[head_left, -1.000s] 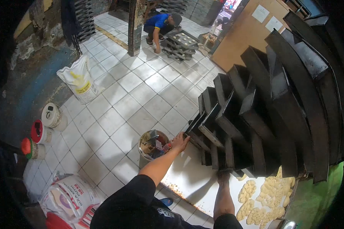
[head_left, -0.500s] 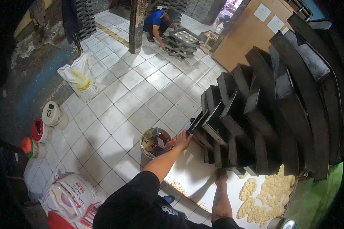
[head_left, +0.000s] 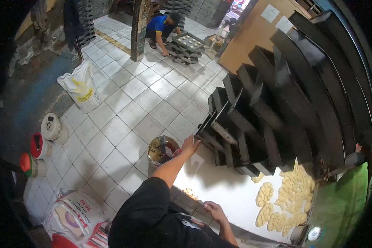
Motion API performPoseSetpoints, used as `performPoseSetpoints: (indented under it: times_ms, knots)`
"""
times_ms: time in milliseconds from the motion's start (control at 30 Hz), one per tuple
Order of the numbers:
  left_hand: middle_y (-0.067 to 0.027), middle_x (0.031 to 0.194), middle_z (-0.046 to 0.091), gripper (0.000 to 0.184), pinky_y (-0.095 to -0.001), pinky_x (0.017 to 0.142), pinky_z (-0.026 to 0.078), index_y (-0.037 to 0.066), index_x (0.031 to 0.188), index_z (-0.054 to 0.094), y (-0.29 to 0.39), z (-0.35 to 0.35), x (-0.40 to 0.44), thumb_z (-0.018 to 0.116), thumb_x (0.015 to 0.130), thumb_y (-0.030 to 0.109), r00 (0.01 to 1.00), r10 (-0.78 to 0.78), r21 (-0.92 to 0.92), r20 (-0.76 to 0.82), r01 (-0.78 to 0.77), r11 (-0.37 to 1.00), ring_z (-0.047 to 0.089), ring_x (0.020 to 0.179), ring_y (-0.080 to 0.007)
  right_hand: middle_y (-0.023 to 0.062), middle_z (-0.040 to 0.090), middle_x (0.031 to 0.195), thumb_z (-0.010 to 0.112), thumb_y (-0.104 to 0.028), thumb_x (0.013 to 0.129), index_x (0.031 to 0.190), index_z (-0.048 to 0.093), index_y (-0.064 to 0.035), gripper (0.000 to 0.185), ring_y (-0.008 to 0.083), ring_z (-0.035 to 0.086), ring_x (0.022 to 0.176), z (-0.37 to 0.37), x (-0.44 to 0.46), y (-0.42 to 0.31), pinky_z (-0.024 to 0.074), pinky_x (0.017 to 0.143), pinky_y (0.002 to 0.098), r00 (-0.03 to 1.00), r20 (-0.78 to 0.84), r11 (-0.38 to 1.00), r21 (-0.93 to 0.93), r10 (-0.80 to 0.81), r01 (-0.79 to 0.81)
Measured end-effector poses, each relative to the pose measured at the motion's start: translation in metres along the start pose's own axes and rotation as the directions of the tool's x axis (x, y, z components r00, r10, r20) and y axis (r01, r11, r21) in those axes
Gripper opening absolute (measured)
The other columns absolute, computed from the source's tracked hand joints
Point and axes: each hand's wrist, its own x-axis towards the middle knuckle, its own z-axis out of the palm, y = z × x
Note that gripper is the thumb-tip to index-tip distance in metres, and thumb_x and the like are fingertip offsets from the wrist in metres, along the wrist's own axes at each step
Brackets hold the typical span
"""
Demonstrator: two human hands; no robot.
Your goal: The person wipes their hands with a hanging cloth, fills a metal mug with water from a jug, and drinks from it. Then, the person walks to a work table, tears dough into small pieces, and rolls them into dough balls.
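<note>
A tall stack of dark metal baking trays (head_left: 252, 120) stands criss-crossed on a white tabletop (head_left: 206, 182). My left hand (head_left: 190, 145) is stretched out, fingers apart, just beside the lowest left corner of the stack; it holds nothing visible. Close to the front edge of the table, my right hand (head_left: 214, 210) is closed in a pinch, and what lies between its fingers is too small to make out. Shaped pale dough pieces (head_left: 293, 190) lie in a group on the table right of that hand, partly under the overhanging trays.
A bucket (head_left: 163, 149) of mixed items stands on the tiled floor by my left forearm. Lidded tubs (head_left: 55, 129), a white sack (head_left: 80, 87) and a sugar bag (head_left: 76, 217) line the left. A person (head_left: 163, 31) crouches at another tray stack (head_left: 186, 49) beyond a post.
My right hand has come away from the base of the tray stack to the table's front edge. My left hand has let go of the tray corner and shifted slightly left.
</note>
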Motion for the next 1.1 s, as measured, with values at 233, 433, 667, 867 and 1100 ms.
performPoseSetpoints:
  times_ms: [233,433,667,867,1100]
  knots:
    - [-0.0229,0.151,0.049,0.067,-0.0490,0.119,0.033,0.000,0.149,0.045,-0.014,-0.056,-0.154,0.069,0.096,0.034,0.896,0.409,0.115,-0.173,-0.394,0.912,0.039,0.145,-0.0425,0.0101,0.077,0.102,0.070,-0.037,0.098,0.115,0.075,-0.0045,0.037,0.0191,0.068,0.096,-0.009,-0.025,0.025,0.0523,0.089,0.0344,0.998,0.053,0.990,-0.133,-0.045,0.051]
    - [-0.0224,0.145,0.054,0.058,-0.0460,0.116,0.038,0.000,0.143,0.052,-0.060,-0.110,-0.329,0.070,0.095,0.027,0.911,0.341,0.306,-0.231,-0.264,0.915,0.048,0.137,-0.0403,0.0088,0.077,0.103,0.071,-0.034,0.098,0.111,0.075,-0.0033,0.033,0.0167,0.068,0.096,-0.006,-0.029,0.040,0.0526,0.088,0.0335,0.958,0.201,0.965,-0.121,-0.207,0.233]
    - [-0.0254,0.138,0.060,0.057,-0.0468,0.111,0.043,-0.001,0.136,0.059,-0.195,-0.148,-0.535,0.067,0.095,0.036,0.968,-0.113,0.287,-0.224,0.176,0.942,0.054,0.132,-0.0424,0.0070,0.075,0.099,0.073,-0.032,0.097,0.115,0.072,-0.0032,0.035,0.0133,0.066,0.089,0.063,-0.025,0.000,0.0528,0.082,0.0314,0.833,0.498,0.905,-0.198,-0.239,0.377]
    - [-0.0234,0.130,0.067,0.049,-0.0483,0.105,0.048,0.003,0.123,0.068,-0.363,-0.185,-0.624,0.057,0.099,0.045,0.793,-0.546,0.544,0.271,0.342,0.766,0.062,0.122,-0.0418,0.0110,0.075,0.099,0.074,-0.033,0.096,0.115,0.071,-0.0002,0.038,0.0177,0.068,0.091,0.154,0.018,0.008,0.0540,0.082,0.0344,0.744,0.600,0.882,-0.127,-0.296,0.454]
    - [-0.0225,0.111,0.074,0.054,-0.0470,0.093,0.054,0.004,0.118,0.071,-0.376,-0.302,-0.650,0.063,0.095,0.052,0.790,-0.572,0.050,-0.221,0.595,0.802,0.071,0.106,-0.0379,0.0102,0.076,0.102,0.074,-0.029,0.095,0.122,0.071,0.0008,0.040,0.0216,0.069,0.097,0.258,0.097,0.003,0.0551,0.086,0.0395,0.807,0.583,0.847,-0.474,0.098,0.240]
